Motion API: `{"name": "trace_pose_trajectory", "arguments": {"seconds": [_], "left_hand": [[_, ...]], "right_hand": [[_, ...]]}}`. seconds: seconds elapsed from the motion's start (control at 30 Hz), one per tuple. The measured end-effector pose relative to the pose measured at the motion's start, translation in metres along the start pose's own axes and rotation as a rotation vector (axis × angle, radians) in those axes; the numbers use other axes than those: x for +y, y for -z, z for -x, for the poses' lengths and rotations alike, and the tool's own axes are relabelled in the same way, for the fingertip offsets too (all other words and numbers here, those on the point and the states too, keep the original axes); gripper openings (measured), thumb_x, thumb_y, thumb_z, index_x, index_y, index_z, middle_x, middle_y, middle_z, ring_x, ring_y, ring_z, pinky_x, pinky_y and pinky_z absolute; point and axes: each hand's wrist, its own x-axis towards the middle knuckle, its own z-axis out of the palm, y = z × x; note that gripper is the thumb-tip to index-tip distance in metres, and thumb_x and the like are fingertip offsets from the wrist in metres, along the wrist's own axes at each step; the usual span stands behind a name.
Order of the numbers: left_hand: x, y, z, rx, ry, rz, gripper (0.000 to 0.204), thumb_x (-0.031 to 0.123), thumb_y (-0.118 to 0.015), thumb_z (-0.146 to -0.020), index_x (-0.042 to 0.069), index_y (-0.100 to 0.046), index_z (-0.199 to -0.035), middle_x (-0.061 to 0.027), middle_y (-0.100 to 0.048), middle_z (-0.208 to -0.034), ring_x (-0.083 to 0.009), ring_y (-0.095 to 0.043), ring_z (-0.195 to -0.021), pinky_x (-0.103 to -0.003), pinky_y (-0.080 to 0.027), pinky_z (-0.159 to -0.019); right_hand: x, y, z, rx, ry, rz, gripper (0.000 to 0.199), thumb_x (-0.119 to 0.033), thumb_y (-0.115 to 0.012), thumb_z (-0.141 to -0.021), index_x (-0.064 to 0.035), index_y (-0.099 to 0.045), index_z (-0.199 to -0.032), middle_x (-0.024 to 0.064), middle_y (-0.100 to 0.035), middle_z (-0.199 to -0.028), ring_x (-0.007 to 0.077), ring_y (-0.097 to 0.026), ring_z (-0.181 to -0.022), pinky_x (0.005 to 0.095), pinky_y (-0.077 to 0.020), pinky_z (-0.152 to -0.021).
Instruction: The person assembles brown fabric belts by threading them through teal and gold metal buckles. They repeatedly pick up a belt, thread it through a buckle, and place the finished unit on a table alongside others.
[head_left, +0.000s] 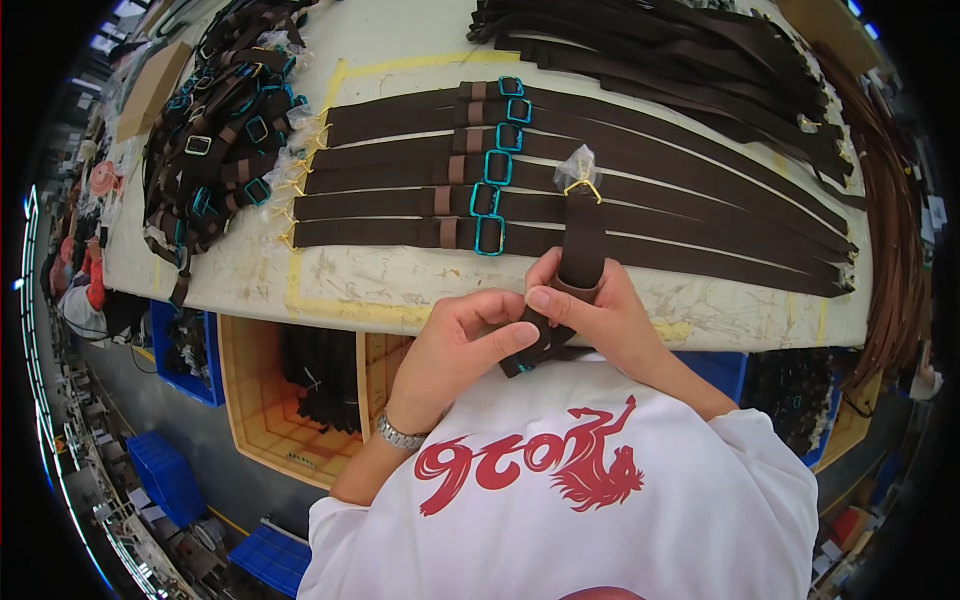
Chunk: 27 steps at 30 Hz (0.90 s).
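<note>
In front of my chest, both hands hold one dark brown webbing strap (582, 238). My right hand (598, 312) grips it with the thumb pressed at a brown loop band (576, 290). My left hand (470, 342) is closed at the strap's lower part, thumb and fingers pinched together. The strap's upper end lies over the table and bears a gold metal fitting (583, 187) in clear plastic. A bit of blue-edged buckle (522, 369) shows below my hands. Beyond them, several matching straps (370, 207) lie side by side, with blue-edged buckles (489, 236) lined up.
A tangled heap of buckled straps (235, 130) covers the table's left part. More dark straps (680, 50) lie at the far right. Brown strips (885, 230) hang off the right edge. Wooden bins (262, 400) and blue crates (170, 475) stand below the pale tabletop (350, 290).
</note>
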Motion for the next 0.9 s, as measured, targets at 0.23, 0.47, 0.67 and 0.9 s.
{"name": "trace_pose_trajectory", "arguments": {"seconds": [0.23,0.47,0.67,0.9], "left_hand": [[0.001,-0.001,0.005,0.008,-0.009,-0.005,0.018,0.013,-0.079,-0.099,-0.004,-0.076,-0.106,-0.002,-0.075,-0.098,-0.009,-0.065,-0.089,-0.027,-0.051,-0.081],[0.001,-0.011,0.002,0.08,-0.098,-0.356,0.015,0.009,-0.083,-0.093,-0.004,-0.077,-0.098,-0.0072,-0.072,-0.096,-0.0139,-0.066,-0.086,-0.031,-0.052,-0.08],[0.0,-0.021,-0.001,0.2,-0.307,-0.472,0.014,0.004,-0.083,-0.089,-0.005,-0.076,-0.097,-0.0113,-0.075,-0.1,-0.0212,-0.07,-0.088,-0.034,-0.053,-0.081],[-0.007,-0.022,-0.019,0.289,-0.681,-0.592,0.014,0.001,-0.085,-0.085,-0.003,-0.078,-0.097,-0.0084,-0.074,-0.089,-0.0196,-0.065,-0.076,-0.032,-0.051,-0.07]], "right_hand": [[0.003,0.0,0.001,0.051,-0.026,0.039,0.024,-0.028,-0.065,-0.112,-0.0045,-0.065,-0.108,-0.0004,-0.067,-0.092,0.0087,-0.064,-0.091,0.0267,-0.0516,-0.084],[0.008,-0.004,-0.002,0.008,-0.026,-0.231,0.045,-0.047,-0.042,-0.119,-0.008,-0.058,-0.103,0.0103,-0.067,-0.116,0.0205,-0.061,-0.118,0.0373,-0.0491,-0.106],[0.003,-0.019,0.002,0.022,-0.02,-0.243,0.05,-0.053,-0.037,-0.119,-0.0095,-0.057,-0.105,0.0136,-0.069,-0.13,0.0223,-0.061,-0.129,0.037,-0.0474,-0.112],[0.008,-0.019,0.008,-0.015,-0.005,-0.194,0.048,-0.052,-0.037,-0.12,-0.0101,-0.058,-0.109,0.0136,-0.064,-0.144,0.0194,-0.058,-0.129,0.0354,-0.0435,-0.113]]}}
